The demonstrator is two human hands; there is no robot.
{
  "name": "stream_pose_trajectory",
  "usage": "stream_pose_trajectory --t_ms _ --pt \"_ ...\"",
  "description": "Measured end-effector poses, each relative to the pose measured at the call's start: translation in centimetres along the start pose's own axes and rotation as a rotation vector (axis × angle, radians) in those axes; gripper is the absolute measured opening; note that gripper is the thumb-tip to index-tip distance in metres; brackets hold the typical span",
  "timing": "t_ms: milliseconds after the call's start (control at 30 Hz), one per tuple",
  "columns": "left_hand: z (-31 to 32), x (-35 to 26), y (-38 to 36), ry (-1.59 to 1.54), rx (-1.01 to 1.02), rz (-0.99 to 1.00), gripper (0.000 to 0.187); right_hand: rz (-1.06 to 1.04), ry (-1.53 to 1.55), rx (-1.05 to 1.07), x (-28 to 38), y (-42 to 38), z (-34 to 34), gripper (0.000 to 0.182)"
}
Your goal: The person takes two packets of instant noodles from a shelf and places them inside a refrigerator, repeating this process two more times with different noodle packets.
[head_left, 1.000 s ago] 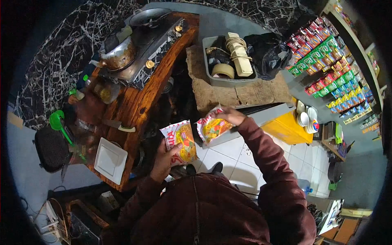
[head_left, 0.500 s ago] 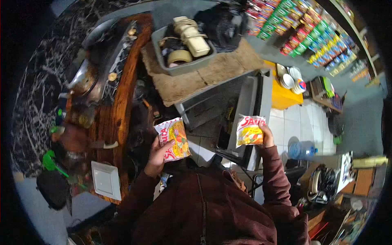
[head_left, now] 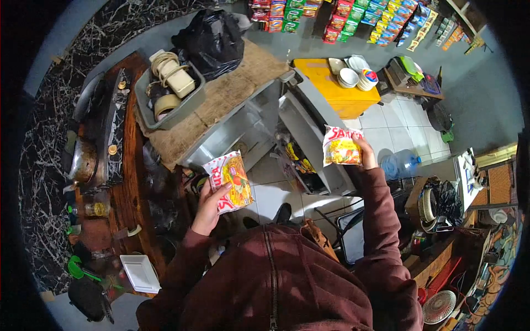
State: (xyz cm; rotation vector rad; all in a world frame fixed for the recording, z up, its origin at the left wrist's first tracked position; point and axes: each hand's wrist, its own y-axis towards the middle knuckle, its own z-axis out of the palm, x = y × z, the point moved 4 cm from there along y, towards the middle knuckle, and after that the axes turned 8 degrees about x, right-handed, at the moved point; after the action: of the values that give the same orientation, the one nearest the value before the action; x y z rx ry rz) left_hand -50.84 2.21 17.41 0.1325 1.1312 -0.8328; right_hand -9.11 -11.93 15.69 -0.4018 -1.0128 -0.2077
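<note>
My left hand (head_left: 206, 212) grips a white, red and yellow instant noodle packet (head_left: 236, 179) by its left edge, thumb across the front. A second, similar instant noodle packet (head_left: 341, 148) is in my right hand (head_left: 368, 154), which pinches it at the right edge. Both packets are held up in front of my body, apart from each other, printed faces toward me. Beyond them stands a small fridge (head_left: 207, 148) with its door (head_left: 317, 121) swung open; packaged items (head_left: 298, 157) sit in the door's inner shelf.
A grey bin (head_left: 179, 118) with tape and a cord, and a black bag (head_left: 212, 44), rest on the cloth-topped fridge. To the left runs a wooden counter (head_left: 130, 204) with a stove and a white tray (head_left: 141, 273). Bowls (head_left: 348, 77) stand on a yellow cabinet (head_left: 331, 102).
My view has turned, so the fridge and counter sit further left and the open interior shows more. Both hands still hold their packets; the right one is slightly higher in view.
</note>
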Motion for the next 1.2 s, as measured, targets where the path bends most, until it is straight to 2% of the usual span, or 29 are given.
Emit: stream_pose_trajectory --t_ms 100,233,400,533,600,667,700,733,800,933,1000,1067,1100,1133,1167,1200 --pt "1.3 0.3 0.9 0.0 0.009 0.01 0.041 -0.025 -0.018 -0.021 1.0 1.0 -2.6 0.041" --pt "2.9 0.1 1.4 -0.002 -0.014 -0.015 0.039 -0.026 -0.058 -0.104 4.9 -0.4 0.6 0.04" --pt "3.8 1.3 2.4 0.02 -0.056 -0.027 0.038 -0.077 -0.114 0.058 4.9 2.5 -3.8 0.038" --pt "4.3 2.7 3.4 0.087 -0.029 -0.088 0.04 -0.128 -0.159 -0.047 5.1 2.3 -4.8 0.036" --pt "4.3 3.7 4.5 0.157 0.042 -0.094 0.039 -0.21 -0.195 -0.149 5.6 1.5 -3.9 0.034" --pt "3.9 4.5 6.1 0.18 0.031 -0.125 0.039 -0.3 -0.252 -0.17 4.8 1.1 -4.0 0.035" --pt "3.3 5.3 6.9 0.21 0.036 -0.163 0.039 -0.356 -0.376 -0.179 4.1 1.0 -4.4 0.037" --pt "2.5 6.2 7.6 0.239 0.039 -0.2 0.04 -0.379 -0.349 -0.297 2.9 0.2 -4.3 0.036" --pt "1.1 7.9 9.7 0.222 0.016 -0.245 0.04 -0.368 -0.411 -0.422 0.2 -1.1 -6.2 0.056" --pt "-3.5 12.4 15.8 0.327 0.021 -0.328 0.041 -0.559 -0.241 -0.323 -6.0 -3.6 -7.8 0.052" --pt "-6.6 14.9 19.9 0.35 0.085 -0.281 0.043 -0.428 -0.147 -0.418 -12.4 -4.1 -8.8 0.055" --pt "-10.2 17.5 24.7 0.446 0.096 -0.108 0.044 -0.193 -0.229 -0.606 -19.3 -4.3 -9.5 0.059" --pt "-12.3 19.0 26.8 0.449 0.068 -0.037 0.045 -0.147 -0.136 -0.521 -21.0 -3.2 -7.8 0.06" --pt "-15.0 20.5 28.7 0.478 -0.031 -0.069 0.042 -0.102 -0.041 -0.436 -22.5 -2.0 -6.3 0.063" --pt "-17.3 21.9 30.4 0.533 -0.075 -0.078 0.042 -0.06 -0.04 -0.373 -24.8 -1.0 -6.4 0.059" --pt "-20.7 24.1 32.4 0.599 -0.079 -0.064 0.039 -0.012 -0.052 -0.417 -26.5 0.0 -6.0 0.051"
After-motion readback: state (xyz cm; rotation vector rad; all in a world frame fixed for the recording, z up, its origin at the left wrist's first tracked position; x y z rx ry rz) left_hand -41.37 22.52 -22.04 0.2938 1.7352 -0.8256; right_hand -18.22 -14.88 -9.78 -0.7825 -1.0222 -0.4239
